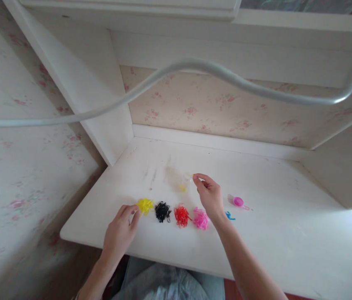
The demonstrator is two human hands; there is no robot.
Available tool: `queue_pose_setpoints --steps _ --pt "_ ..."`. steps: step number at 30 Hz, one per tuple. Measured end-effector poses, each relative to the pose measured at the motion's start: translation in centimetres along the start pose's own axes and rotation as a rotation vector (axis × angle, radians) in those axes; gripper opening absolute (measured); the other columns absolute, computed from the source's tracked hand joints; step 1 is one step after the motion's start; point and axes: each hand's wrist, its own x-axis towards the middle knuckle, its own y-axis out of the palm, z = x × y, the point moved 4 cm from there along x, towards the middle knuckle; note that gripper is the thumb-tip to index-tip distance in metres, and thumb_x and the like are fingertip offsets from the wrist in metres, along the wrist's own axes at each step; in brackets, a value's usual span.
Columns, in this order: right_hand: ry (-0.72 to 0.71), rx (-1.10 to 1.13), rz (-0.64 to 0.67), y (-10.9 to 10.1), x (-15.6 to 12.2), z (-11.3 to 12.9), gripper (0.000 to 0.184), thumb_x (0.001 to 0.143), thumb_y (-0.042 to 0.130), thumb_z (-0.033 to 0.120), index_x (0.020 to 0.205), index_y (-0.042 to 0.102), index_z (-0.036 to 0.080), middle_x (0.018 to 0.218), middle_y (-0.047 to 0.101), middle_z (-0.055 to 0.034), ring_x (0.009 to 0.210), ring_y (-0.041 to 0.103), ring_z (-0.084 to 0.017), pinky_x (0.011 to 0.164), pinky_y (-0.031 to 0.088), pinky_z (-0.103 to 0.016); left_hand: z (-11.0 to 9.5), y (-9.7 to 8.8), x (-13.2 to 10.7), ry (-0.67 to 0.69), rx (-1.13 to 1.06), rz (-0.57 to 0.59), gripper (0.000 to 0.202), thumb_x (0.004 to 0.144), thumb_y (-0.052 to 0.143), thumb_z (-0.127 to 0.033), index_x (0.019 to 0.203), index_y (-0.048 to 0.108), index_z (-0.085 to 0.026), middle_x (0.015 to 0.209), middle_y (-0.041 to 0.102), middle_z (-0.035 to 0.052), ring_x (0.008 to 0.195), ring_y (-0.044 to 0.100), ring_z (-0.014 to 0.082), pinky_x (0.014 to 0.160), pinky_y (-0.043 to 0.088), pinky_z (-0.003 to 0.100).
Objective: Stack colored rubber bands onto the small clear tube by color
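Note:
Small rubber bands lie sorted by colour in a row of piles: yellow [145,205], black [162,211], red [182,216], pink [201,218] and a few blue ones [229,215] partly behind my right forearm. My left hand [120,228] is at the yellow pile's left edge, thumb and forefinger drawn together; whatever is between them is too small to make out. Farther back, my right hand [209,196] is raised in a pinch, with a tiny yellow band at its fingertips. Close to those fingertips is a faint clear object, with a yellow patch [182,188] seen near it.
A pink round piece [238,201] with a thin pink tail lies right of my right hand. The white desk [272,233] has side panels and a back ledge. A pale cable [191,64] crosses the upper view, below a cabinet [132,8].

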Motion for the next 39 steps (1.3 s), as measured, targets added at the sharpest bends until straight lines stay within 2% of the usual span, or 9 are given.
queue_pose_setpoints --steps 5,10,15,19,23,25,28,33,39 --pt "-0.01 0.018 -0.014 1.0 1.2 0.1 0.05 0.076 0.06 0.056 0.099 0.069 0.013 0.052 0.04 0.0055 0.046 0.028 -0.007 0.04 0.019 -0.02 0.8 0.5 -1.9 -0.088 0.255 0.069 0.026 0.091 0.039 -0.038 0.105 0.057 -0.025 0.105 0.061 0.0034 0.073 0.064 0.014 0.054 0.043 0.022" --pt "-0.02 -0.045 -0.013 1.5 1.5 -0.3 0.054 0.076 0.058 0.058 0.101 0.07 0.012 0.053 0.045 0.0037 0.046 0.032 -0.007 0.042 0.023 -0.02 0.5 1.2 -1.5 -0.119 0.38 0.061 0.028 0.092 0.037 -0.037 0.104 0.059 -0.024 0.105 0.061 0.004 0.066 0.063 0.0142 0.05 0.039 0.023" --pt "-0.034 -0.089 -0.037 1.2 1.3 0.1 0.052 0.077 0.056 0.057 0.1 0.07 0.012 0.057 0.051 0.0016 0.048 0.036 -0.008 0.045 0.028 -0.02 0.5 1.5 -1.3 -0.101 0.374 0.054 0.027 0.093 0.036 -0.034 0.102 0.059 -0.024 0.103 0.062 0.0033 0.067 0.063 0.0134 0.052 0.039 0.022" --pt "-0.065 -0.122 -0.008 1.4 -0.7 0.8 0.049 0.082 0.052 0.054 0.1 0.069 0.012 0.054 0.048 0.0027 0.046 0.035 -0.008 0.043 0.026 -0.02 0.8 1.3 -1.3 -0.1 0.29 0.057 0.025 0.093 0.037 -0.032 0.097 0.059 -0.023 0.101 0.063 0.0026 0.075 0.064 0.0144 0.057 0.043 0.023" --pt "-0.122 -0.352 0.227 4.1 -5.2 0.2 0.034 0.088 0.047 0.044 0.092 0.071 0.02 0.051 0.051 0.0041 0.044 0.043 -0.009 0.045 0.03 -0.019 1.6 1.1 -1.1 -0.111 0.138 0.047 0.024 0.091 0.038 -0.034 0.096 0.06 -0.023 0.1 0.064 0.0024 0.081 0.064 0.0148 0.066 0.047 0.023" --pt "-0.189 -0.524 0.363 6.1 -7.8 -0.6 0.028 0.09 0.045 0.037 0.09 0.071 0.025 0.059 0.061 0.0027 0.052 0.054 -0.01 0.05 0.035 -0.019 2.1 1.2 -0.9 -0.114 0.039 0.053 0.027 0.091 0.039 -0.037 0.096 0.061 -0.024 0.099 0.064 0.002 0.081 0.064 0.0151 0.069 0.048 0.025" --pt "-0.263 -0.8 0.449 9.0 -10.4 -1.8 0.024 0.09 0.046 0.032 0.092 0.069 0.027 0.073 0.07 -0.0007 0.063 0.063 -0.014 0.055 0.039 -0.02 2.9 1.2 -0.6 -0.12 -0.083 0.049 0.031 0.089 0.04 -0.044 0.095 0.062 -0.023 0.096 0.065 0.0025 0.081 0.063 0.0162 0.072 0.049 0.028" --pt "-0.294 -1.048 0.464 12.0 -11.0 -2.9 0.022 0.091 0.044 0.027 0.096 0.065 0.024 0.075 0.07 -0.0055 0.065 0.067 -0.021 0.057 0.044 -0.026 3.4 0.9 -0.7 -0.18 -0.175 0.038 0.035 0.088 0.041 -0.049 0.094 0.062 -0.022 0.093 0.068 0.0034 0.07 0.063 0.0166 0.069 0.05 0.03" --pt "-0.32 -1.133 0.47 13.3 -10.3 -3.3 0.02 0.084 0.046 0.011 0.088 0.064 0.019 0.073 0.069 -0.009 0.066 0.068 -0.026 0.057 0.048 -0.033 4.2 0.8 -0.9 -0.27 -0.237 0.032 0.037 0.086 0.042 -0.053 0.095 0.06 -0.022 0.091 0.071 0.0035 0.068 0.065 0.0172 0.066 0.051 0.029"
